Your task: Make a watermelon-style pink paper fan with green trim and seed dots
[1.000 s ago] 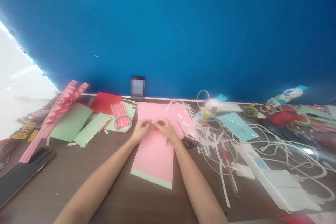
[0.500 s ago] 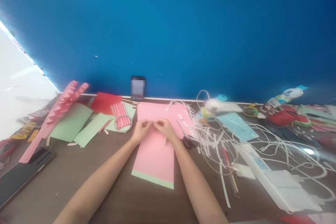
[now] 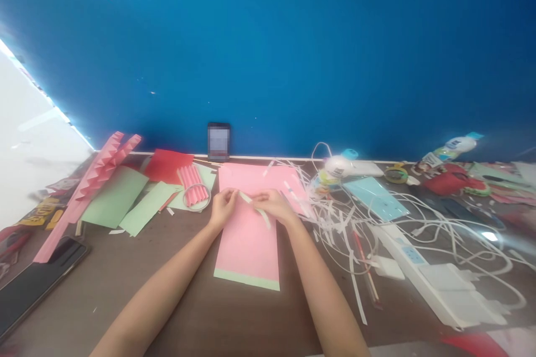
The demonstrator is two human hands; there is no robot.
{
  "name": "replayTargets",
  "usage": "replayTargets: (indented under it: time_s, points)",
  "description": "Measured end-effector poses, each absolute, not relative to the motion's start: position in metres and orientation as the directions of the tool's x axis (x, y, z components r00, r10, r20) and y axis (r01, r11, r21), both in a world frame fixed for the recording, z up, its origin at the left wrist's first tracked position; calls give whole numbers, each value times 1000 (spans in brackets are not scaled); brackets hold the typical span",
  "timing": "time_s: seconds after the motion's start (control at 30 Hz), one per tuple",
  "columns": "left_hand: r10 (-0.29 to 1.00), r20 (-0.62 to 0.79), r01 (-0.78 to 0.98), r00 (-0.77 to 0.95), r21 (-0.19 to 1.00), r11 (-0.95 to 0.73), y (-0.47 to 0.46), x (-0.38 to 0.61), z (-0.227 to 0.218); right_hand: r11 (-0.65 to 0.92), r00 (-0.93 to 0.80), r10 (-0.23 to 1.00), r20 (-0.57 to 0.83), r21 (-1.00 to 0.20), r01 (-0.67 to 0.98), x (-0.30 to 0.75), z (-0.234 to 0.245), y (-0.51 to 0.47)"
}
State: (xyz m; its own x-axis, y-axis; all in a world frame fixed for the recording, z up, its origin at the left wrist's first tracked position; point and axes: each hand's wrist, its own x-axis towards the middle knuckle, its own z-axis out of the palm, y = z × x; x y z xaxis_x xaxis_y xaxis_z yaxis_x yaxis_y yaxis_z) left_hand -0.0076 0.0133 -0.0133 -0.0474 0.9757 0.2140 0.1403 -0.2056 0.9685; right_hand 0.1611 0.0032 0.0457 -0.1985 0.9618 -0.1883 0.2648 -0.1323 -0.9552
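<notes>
My left hand (image 3: 223, 208) is closed in a pinch at the upper left end of a narrow pale strip (image 3: 263, 217). The fingers of my right hand (image 3: 273, 205) pinch the same strip partway along, and its loose end curls down below them. Whether it is paper or tape I cannot tell. Both hands are over a pink paper sheet (image 3: 247, 254) with a light green band along its near edge. Behind it lies another pink sheet (image 3: 251, 174).
On the left are pleated pink paper (image 3: 94, 178), green sheets (image 3: 115, 195), a phone (image 3: 42, 281) and a ring around folded pink paper (image 3: 196, 192). To the right are scattered white strips (image 3: 355, 284), tangled cables, a power strip (image 3: 412, 270) and a glue bottle (image 3: 339, 167).
My right hand has moved slightly right, away from my left. The pale strip now shows stretched between them. The pink sheet's near edge sits slightly higher in view.
</notes>
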Motion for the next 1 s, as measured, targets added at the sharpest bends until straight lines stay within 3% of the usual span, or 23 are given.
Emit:
replayTargets:
  time_s: [0.13,0.23,0.33,0.6,0.8,1.0]
  points:
    - [977,211,111,-33,972,-207,14,-8,-13,-159,-186,961,-203,-961,227,170,43,-2]
    - [976,213,109,-37,972,-208,13,-8,-11,-156,-115,973,-199,-940,304,175,38,-3]
    - [975,214,109,-56,972,-207,13,-9,-10,-122,-41,988,-147,-920,374,178,32,-4]
    - [977,210,128,-30,970,-205,14,-8,-11,-84,213,977,-12,-940,331,185,20,-9]
    - [973,228,115,-35,968,-223,11,-7,-6,3,277,951,133,-905,426,186,17,-9]
    - [970,239,91,-43,968,-235,10,-8,-6,4,312,941,134,-922,386,181,17,-14]
